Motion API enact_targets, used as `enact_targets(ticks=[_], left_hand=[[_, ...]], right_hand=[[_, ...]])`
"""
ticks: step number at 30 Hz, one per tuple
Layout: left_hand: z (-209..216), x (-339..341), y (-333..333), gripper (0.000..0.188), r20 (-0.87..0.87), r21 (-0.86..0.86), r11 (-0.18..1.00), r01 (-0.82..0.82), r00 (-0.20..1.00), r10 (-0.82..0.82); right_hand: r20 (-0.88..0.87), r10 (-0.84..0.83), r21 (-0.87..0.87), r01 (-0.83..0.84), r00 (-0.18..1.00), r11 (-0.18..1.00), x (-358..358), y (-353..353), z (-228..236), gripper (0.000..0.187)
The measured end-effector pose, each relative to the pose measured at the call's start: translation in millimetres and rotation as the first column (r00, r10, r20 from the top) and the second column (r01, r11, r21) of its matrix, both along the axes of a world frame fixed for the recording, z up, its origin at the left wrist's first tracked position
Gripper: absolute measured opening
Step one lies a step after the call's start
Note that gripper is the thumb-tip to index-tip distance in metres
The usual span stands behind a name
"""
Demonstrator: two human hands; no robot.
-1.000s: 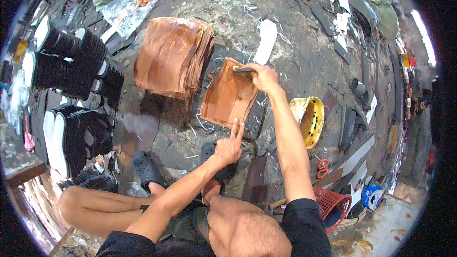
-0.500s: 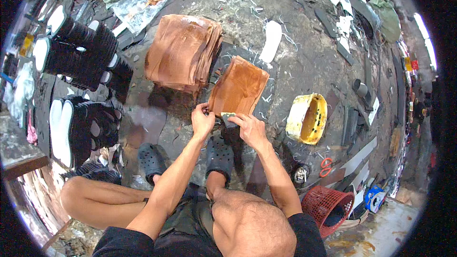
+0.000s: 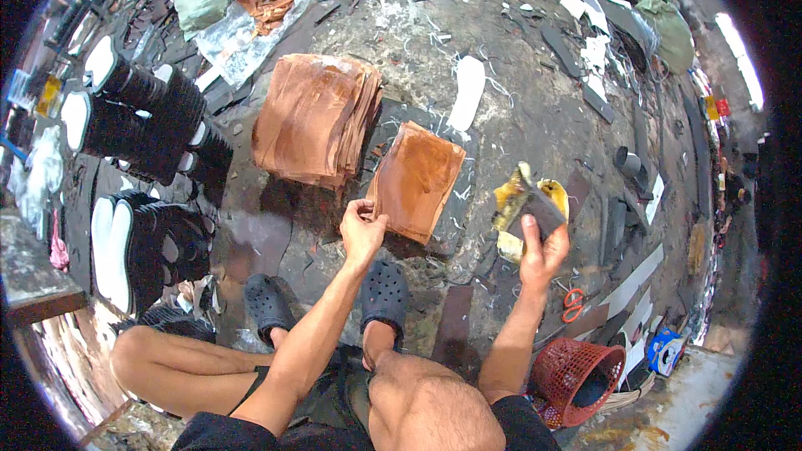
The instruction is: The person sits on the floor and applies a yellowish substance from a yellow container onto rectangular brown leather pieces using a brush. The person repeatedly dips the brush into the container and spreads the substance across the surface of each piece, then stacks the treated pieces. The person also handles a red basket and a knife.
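My left hand (image 3: 362, 231) pinches the near left corner of the top sheet on a small stack of brown sheets (image 3: 419, 177). The upper face of that stack looks wet and glossy in places. Out to the right, my right hand (image 3: 545, 252) is closed around a dark grey flat spreader (image 3: 543, 210), whose far end is crusted with yellowish residue. The spreader is over a white-and-yellow tub (image 3: 511, 247) and hides much of it. A taller pile of brown sheets (image 3: 311, 117) lies to the left of the small stack.
Several stacked black shoe soles with white tops (image 3: 125, 242) stand at the left. A white insole-shaped piece (image 3: 468, 92) lies beyond the sheets. Orange-handled scissors (image 3: 572, 305) and a red basket (image 3: 576, 376) are at the right. Scraps litter the floor.
My right hand has moved right, from the sheets' near edge to over the tub, carrying the spreader. My left hand remains at the sheets' near left corner.
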State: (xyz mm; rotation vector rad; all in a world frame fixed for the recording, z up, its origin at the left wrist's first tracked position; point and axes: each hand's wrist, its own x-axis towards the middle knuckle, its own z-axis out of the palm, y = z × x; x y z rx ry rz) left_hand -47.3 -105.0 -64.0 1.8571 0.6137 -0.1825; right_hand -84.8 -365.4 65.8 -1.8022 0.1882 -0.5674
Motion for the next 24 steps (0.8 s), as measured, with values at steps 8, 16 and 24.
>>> enact_targets(ticks=[8, 16, 24], left_hand=[[-26, -16, -24, 0.064, 0.12, -0.462, 0.844, -0.273, 0.923, 0.365], [-22, -29, -26, 0.072, -0.312, -0.561, 0.536, -0.631, 0.76, 0.57], [-24, 23, 10, 0.05, 0.084, 0.834, 0.221, 0.506, 0.279, -0.957]], right_hand=[[0.045, -0.091, 0.134, 0.084, 0.995, 0.987, 4, 19, -13, 0.029], [0.033, -0.129, 0.112, 0.125, 0.991, 0.986, -3, 15, -22, 0.028], [0.048, -0.131, 0.17, 0.121, 0.99, 0.978, -9, 10, -4, 0.032]])
